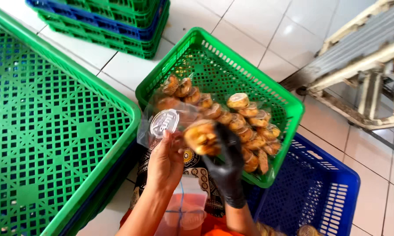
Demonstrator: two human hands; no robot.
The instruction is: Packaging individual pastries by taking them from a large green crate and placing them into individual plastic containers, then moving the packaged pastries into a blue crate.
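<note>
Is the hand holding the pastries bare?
No, the right hand wears a black glove as it grips the stack of pastries; the bare left hand holds the clear bag.

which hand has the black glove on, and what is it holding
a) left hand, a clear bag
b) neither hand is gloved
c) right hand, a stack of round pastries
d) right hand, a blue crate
c: the right hand wears a black glove and grips a stack of round pastries, while the bare left hand holds a clear plastic bag over the green basket.
</note>
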